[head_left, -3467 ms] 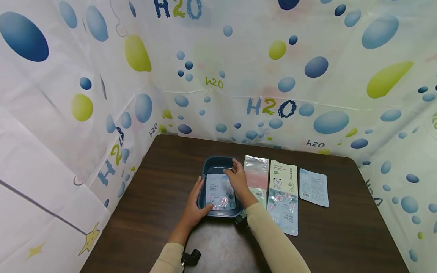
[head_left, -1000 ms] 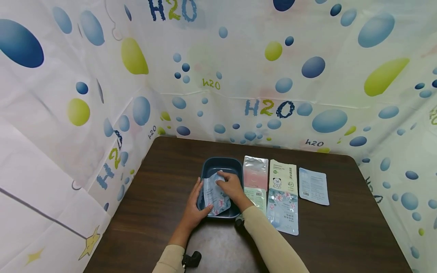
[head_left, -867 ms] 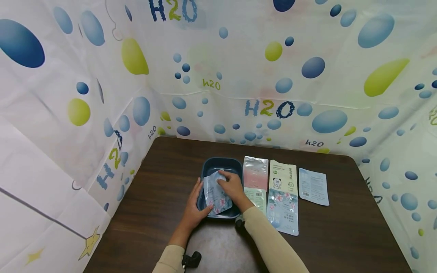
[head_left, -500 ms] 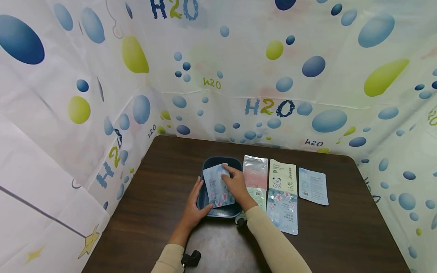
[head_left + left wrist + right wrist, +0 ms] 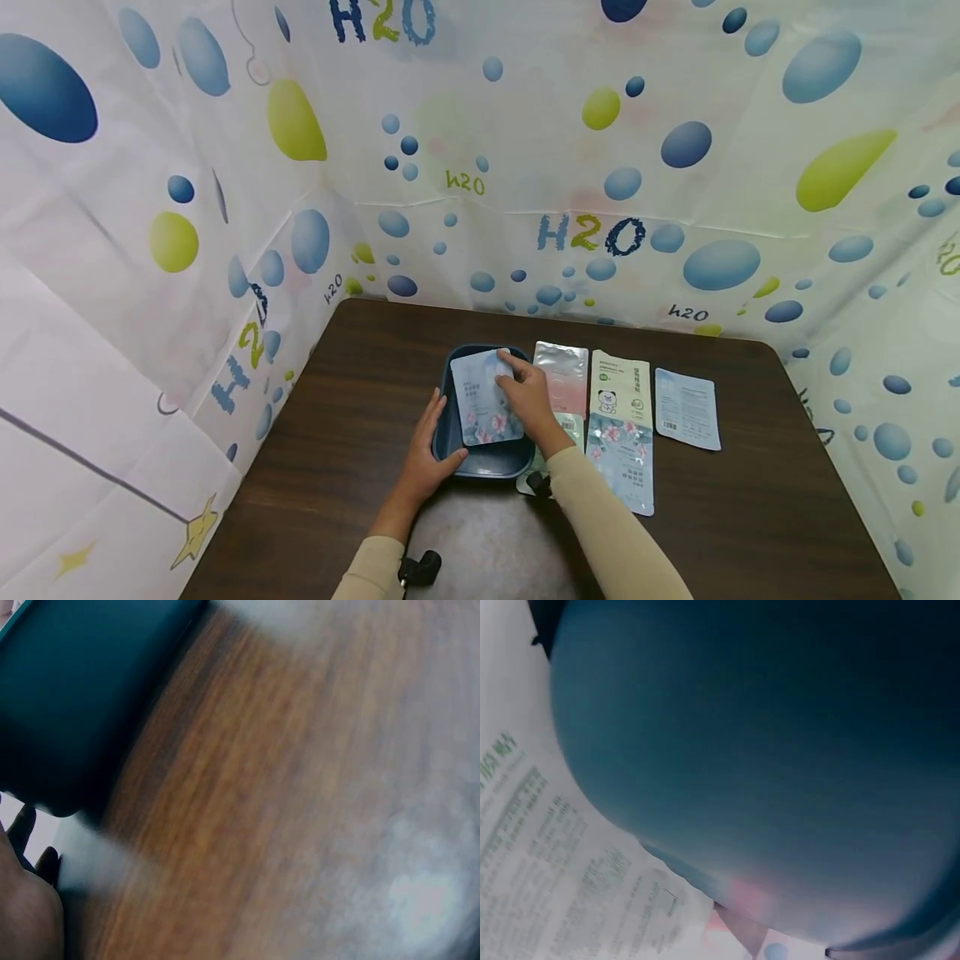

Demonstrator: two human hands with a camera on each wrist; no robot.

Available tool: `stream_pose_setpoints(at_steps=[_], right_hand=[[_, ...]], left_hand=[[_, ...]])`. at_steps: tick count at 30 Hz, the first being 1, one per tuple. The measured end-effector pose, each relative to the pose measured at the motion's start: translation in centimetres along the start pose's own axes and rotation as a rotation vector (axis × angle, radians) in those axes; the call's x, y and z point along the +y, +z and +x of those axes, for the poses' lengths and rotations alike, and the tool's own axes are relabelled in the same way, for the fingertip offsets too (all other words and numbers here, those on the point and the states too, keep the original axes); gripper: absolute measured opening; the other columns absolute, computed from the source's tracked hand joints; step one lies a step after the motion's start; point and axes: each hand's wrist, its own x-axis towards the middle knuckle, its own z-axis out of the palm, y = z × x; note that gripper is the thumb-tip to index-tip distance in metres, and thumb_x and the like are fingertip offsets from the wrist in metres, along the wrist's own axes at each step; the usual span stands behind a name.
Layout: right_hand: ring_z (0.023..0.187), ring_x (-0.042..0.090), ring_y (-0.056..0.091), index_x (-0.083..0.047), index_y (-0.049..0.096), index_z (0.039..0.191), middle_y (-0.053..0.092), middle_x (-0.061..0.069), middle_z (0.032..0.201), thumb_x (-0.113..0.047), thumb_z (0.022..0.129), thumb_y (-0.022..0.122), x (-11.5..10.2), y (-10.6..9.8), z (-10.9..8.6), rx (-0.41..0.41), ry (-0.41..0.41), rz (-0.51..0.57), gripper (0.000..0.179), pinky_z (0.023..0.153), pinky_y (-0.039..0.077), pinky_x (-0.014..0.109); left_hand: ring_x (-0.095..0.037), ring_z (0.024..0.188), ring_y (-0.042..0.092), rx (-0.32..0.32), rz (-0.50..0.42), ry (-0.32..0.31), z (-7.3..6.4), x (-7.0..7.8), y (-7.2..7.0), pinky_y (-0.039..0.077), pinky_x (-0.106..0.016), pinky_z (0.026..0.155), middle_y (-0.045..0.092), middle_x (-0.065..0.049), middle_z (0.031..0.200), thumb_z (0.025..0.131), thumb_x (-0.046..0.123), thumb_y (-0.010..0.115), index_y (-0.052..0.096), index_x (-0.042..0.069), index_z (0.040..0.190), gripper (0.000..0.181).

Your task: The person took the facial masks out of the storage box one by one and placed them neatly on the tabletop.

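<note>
A light-blue packet with pink flowers (image 5: 480,412), raised over the dark blue tray (image 5: 491,468), is pinched near its upper right edge by my right hand (image 5: 528,400). Its far edge reaches close to the tray's back rim. My left hand (image 5: 429,454) rests against the tray's front left corner, its straight fingers along the left side and the thumb at the front rim. In the left wrist view the tray's wall (image 5: 82,697) fills the upper left, the hand (image 5: 30,919) low beside it. The right wrist view is mostly blurred tray (image 5: 742,750).
Right of the tray lie a silver-pink packet (image 5: 561,375), a green packet (image 5: 570,427) partly under my right arm, a cream bear packet (image 5: 621,383), a blue floral packet (image 5: 621,471) and a blue text-side packet (image 5: 687,408). A printed curtain (image 5: 480,167) stands behind the brown table (image 5: 375,350).
The packet lay flat in the tray at first; my right hand then took hold of it, bent it up and moved it back and slightly right, flattened out. My left hand stayed at the tray.
</note>
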Motion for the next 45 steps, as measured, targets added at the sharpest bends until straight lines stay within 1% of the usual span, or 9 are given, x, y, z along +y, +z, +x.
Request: stream_pose_setpoints(at_steps=[7, 14, 18, 25, 33, 36, 40, 42, 45], right_hand=[[0.118, 0.02, 0.063, -0.013, 0.063, 0.141, 0.062, 0.007, 0.145, -0.006, 0.095, 0.06, -0.6, -0.7, 0.6, 0.013, 0.005, 0.054, 0.046, 0.079, 0.05, 0.019], [0.113, 0.014, 0.062, -0.009, 0.06, 0.143, 0.061, 0.014, 0.145, -0.004, 0.096, 0.06, -1.4, -1.5, 1.0, 0.018, -0.025, 0.08, 0.047, 0.078, 0.048, 0.019], [0.112, 0.015, 0.062, -0.01, 0.061, 0.142, 0.061, 0.013, 0.145, -0.003, 0.096, 0.059, -1.9, -2.1, 1.0, 0.041, -0.044, 0.091, 0.047, 0.078, 0.049, 0.019], [0.13, 0.024, 0.058, -0.008, 0.058, 0.144, 0.055, 0.01, 0.152, 0.0, 0.097, 0.057, -2.3, -3.6, 0.8, 0.05, -0.117, 0.12, 0.048, 0.085, 0.052, 0.015], [0.154, 0.027, 0.032, 0.003, 0.05, 0.147, 0.044, 0.016, 0.16, 0.004, 0.098, 0.053, -3.3, -6.3, 0.8, 0.064, -0.162, 0.187, 0.049, 0.095, 0.047, 0.012], [0.151, 0.025, 0.037, 0.004, 0.051, 0.147, 0.044, 0.017, 0.159, 0.005, 0.098, 0.053, -3.7, -7.4, 0.9, 0.108, -0.142, 0.193, 0.049, 0.094, 0.048, 0.011], [0.133, 0.016, 0.055, 0.001, 0.052, 0.147, 0.045, 0.014, 0.159, 0.003, 0.098, 0.054, -4.2, -9.0, 1.1, 0.16, -0.099, 0.203, 0.049, 0.09, 0.052, 0.012], [0.125, 0.008, 0.058, -0.001, 0.052, 0.148, 0.044, 0.013, 0.16, 0.002, 0.099, 0.053, -4.5, -9.9, 1.1, 0.171, -0.087, 0.201, 0.048, 0.09, 0.052, 0.012], [0.123, 0.005, 0.058, -0.002, 0.051, 0.148, 0.043, 0.011, 0.161, 0.001, 0.1, 0.053, -4.9, -11.3, 1.4, 0.192, -0.075, 0.209, 0.048, 0.091, 0.051, 0.012]], left_hand=[[-0.042, 0.155, 0.021, 0.01, 0.02, -0.005, -0.1, 0.1, 0.0, 0.021, -0.074, 0.116, 0.019, -0.009, 0.172, 0.081, 0.019, 0.08, 0.033, 0.011, 0.16, 0.092], [-0.042, 0.155, 0.021, 0.017, 0.029, 0.007, 0.0, 0.1, 0.0, 0.022, -0.073, 0.115, 0.019, -0.01, 0.172, 0.08, 0.018, 0.081, 0.033, 0.006, 0.159, 0.094], [-0.038, 0.155, 0.022, 0.016, 0.028, 0.003, 0.0, 0.0, 0.1, 0.022, -0.072, 0.116, 0.02, -0.008, 0.172, 0.081, 0.021, 0.08, 0.034, 0.004, 0.158, 0.092], [-0.03, 0.156, 0.02, 0.01, 0.016, -0.006, -0.1, 0.1, 0.1, 0.022, -0.071, 0.116, 0.02, -0.008, 0.172, 0.082, 0.021, 0.079, 0.034, 0.005, 0.159, 0.091], [-0.034, 0.156, 0.021, 0.019, 0.017, 0.01, -0.1, 0.1, 0.0, 0.023, -0.072, 0.115, 0.02, -0.01, 0.172, 0.081, 0.02, 0.079, 0.034, 0.004, 0.158, 0.091], [-0.037, 0.155, 0.022, 0.018, 0.04, 0.012, -0.2, 0.1, 0.0, 0.025, -0.073, 0.114, 0.02, -0.01, 0.172, 0.082, 0.02, 0.079, 0.034, 0.003, 0.158, 0.091], [-0.037, 0.155, 0.024, 0.016, 0.055, 0.01, -0.2, 0.2, 0.0, 0.026, -0.072, 0.113, 0.021, -0.011, 0.172, 0.081, 0.02, 0.08, 0.034, 0.002, 0.157, 0.091], [-0.038, 0.154, 0.023, 0.015, 0.05, 0.009, -0.2, 0.2, 0.0, 0.026, -0.071, 0.114, 0.021, -0.011, 0.171, 0.081, 0.021, 0.08, 0.034, 0.001, 0.157, 0.092], [-0.036, 0.155, 0.022, 0.013, 0.036, -0.002, -0.1, 0.3, -0.1, 0.024, -0.07, 0.116, 0.021, -0.009, 0.172, 0.08, 0.021, 0.08, 0.035, 0.003, 0.158, 0.092]])
